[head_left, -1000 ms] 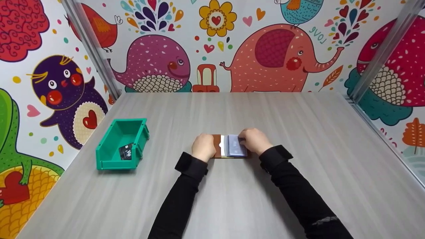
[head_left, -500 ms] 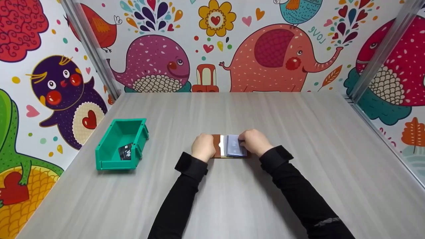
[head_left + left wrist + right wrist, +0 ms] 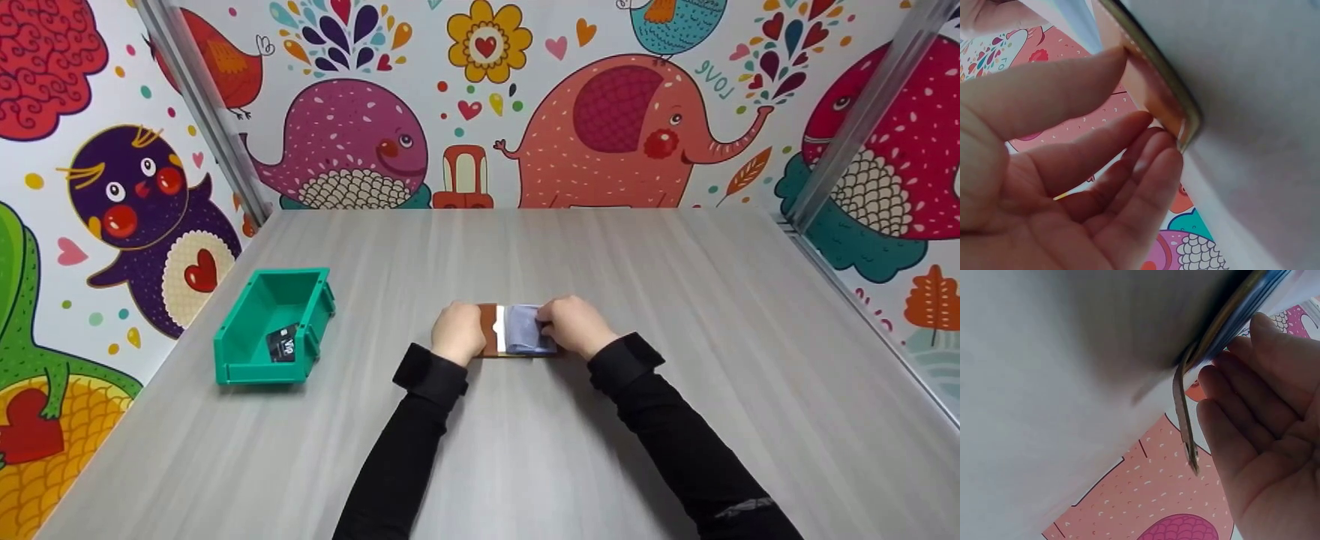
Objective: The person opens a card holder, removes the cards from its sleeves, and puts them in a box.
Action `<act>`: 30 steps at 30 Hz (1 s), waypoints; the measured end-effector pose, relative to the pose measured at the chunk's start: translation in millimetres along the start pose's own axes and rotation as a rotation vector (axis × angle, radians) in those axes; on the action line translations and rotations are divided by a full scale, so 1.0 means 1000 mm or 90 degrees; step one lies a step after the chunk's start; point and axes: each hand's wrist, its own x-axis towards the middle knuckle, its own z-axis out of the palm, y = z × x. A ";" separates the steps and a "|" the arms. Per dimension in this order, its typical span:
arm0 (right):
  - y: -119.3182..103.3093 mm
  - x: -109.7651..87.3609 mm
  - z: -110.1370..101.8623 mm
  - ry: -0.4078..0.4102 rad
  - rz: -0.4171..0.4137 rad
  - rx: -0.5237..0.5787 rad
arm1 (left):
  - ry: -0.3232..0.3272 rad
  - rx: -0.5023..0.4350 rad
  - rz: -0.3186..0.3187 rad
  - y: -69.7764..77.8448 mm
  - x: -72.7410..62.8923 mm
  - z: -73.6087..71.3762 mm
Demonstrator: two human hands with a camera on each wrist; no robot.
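Note:
A small brown card holder lies opened out on the table between both hands, its clear plastic sleeves on the right side. My left hand holds the left cover. In the left wrist view the thumb lies on the brown cover, fingertips at its edge. My right hand pinches a sleeve at the right edge of the stack. From the right wrist, the stacked sleeves show edge-on by the thumb tip, and a strap-like brown flap sticks out from the holder near the fingers.
To the left stands a green plastic bin with black cards inside; one bears "VIP" lettering. The pale wood-grain table ends at walls covered with cartoon animals.
A bent-over sleeve has spread leftward toward the white strip at the middle of the holder. My right hand has shifted very slightly down; my left hand keeps its place on the cover.

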 end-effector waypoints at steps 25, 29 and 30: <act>-0.004 -0.001 0.003 0.028 -0.061 0.016 | -0.017 -0.029 0.003 -0.002 0.000 -0.003; -0.004 -0.001 0.003 0.026 -0.055 0.018 | -0.028 -0.030 0.002 -0.003 0.001 -0.004; -0.004 -0.001 0.004 0.027 -0.055 0.018 | -0.029 -0.031 0.004 -0.003 0.001 -0.004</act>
